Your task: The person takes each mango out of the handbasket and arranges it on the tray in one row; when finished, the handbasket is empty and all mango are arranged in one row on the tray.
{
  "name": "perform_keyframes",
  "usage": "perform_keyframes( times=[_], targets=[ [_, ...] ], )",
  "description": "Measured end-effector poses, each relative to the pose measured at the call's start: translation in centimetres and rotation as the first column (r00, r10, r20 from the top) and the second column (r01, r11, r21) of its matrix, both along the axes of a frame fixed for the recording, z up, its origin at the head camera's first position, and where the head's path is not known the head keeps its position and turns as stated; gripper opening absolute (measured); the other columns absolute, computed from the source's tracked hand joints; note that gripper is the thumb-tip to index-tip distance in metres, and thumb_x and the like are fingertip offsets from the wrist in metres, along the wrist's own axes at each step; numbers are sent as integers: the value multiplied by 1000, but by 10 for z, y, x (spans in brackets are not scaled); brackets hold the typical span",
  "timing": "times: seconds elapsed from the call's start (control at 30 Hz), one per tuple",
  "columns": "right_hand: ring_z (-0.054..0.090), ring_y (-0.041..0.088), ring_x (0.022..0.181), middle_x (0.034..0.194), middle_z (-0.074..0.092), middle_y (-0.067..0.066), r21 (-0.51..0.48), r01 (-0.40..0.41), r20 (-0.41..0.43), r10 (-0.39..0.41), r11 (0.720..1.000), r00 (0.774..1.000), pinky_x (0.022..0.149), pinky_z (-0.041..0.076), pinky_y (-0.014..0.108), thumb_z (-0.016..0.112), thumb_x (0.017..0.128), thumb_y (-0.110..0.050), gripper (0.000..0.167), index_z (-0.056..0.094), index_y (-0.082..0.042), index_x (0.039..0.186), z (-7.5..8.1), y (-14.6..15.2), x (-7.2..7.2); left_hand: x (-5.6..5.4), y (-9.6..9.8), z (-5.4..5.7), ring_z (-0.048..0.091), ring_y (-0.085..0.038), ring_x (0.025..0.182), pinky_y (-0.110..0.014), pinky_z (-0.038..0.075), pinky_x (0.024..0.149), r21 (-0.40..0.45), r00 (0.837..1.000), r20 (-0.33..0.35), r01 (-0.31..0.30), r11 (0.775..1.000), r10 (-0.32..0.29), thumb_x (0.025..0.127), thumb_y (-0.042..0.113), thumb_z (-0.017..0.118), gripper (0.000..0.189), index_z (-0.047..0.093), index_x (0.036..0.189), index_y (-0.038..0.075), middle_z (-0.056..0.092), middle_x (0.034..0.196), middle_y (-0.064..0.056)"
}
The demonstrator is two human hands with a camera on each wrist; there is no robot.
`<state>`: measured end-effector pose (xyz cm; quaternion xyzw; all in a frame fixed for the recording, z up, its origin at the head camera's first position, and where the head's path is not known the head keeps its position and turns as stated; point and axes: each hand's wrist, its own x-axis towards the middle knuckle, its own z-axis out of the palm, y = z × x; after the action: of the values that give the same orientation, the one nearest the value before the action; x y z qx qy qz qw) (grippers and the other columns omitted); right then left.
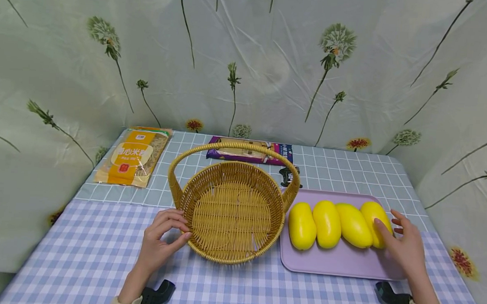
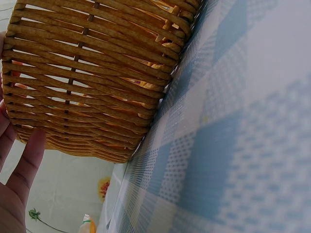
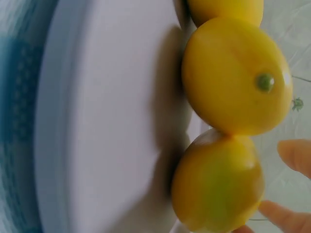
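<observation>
Several yellow mangoes (image 1: 328, 224) lie side by side on a lilac tray (image 1: 324, 265). My right hand (image 1: 405, 245) is at the rightmost mango (image 1: 376, 213), thumb over its top and fingers spread along its right side. In the right wrist view one fingertip (image 3: 277, 213) meets the edge of the nearest mango (image 3: 218, 187), while another stands apart from it. To the left, a round wicker basket (image 1: 232, 215) with an arched handle stands upright, nothing inside. My left hand (image 1: 162, 237) pinches its left rim; the left wrist view shows a finger against the woven wall (image 2: 87, 97).
A yellow food packet (image 1: 131, 157) lies at the table's back left. Behind the basket are a purple packet (image 1: 249, 151) and a small black item (image 1: 290, 176), partly hidden by the handle. A floral curtain (image 1: 272, 71) hangs along the back and sides.
</observation>
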<state>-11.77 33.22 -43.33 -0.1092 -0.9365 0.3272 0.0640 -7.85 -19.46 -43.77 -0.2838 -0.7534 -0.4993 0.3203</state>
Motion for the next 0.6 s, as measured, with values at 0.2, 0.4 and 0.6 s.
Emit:
perform_keyframes(
  times=[0.2, 0.4, 0.6],
  targets=[
    [41, 42, 109, 127, 44, 26, 14, 39, -171, -36, 999, 985, 79, 39, 41, 58, 93, -32, 57, 44, 1, 137, -16, 5, -3, 0, 0, 0, 54, -31, 98, -29, 40, 95, 3, 1000, 3, 2, 1000, -2, 79, 9, 76, 12, 66, 77, 4, 61, 85, -17],
    [44, 32, 107, 122, 53, 16, 13, 26, -320, -20, 1000, 947, 73, 35, 29, 64, 90, -30, 48, 55, -8, 131, -31, 7, -8, 0, 0, -1, 54, -32, 98, -30, 40, 95, 5, 1000, 0, 4, 1000, -4, 79, 8, 76, 12, 66, 77, 4, 61, 85, -17],
    [46, 24, 105, 114, 60, 12, -13, -72, -446, 59, 997, 893, 77, 34, 24, 68, 87, -19, 36, 64, -7, 120, -14, -22, -1, 1, 0, 0, 54, -34, 97, -30, 40, 95, 4, 1000, 6, 1, 1000, -1, 79, 7, 76, 11, 66, 77, 4, 61, 85, -17]
  ],
)
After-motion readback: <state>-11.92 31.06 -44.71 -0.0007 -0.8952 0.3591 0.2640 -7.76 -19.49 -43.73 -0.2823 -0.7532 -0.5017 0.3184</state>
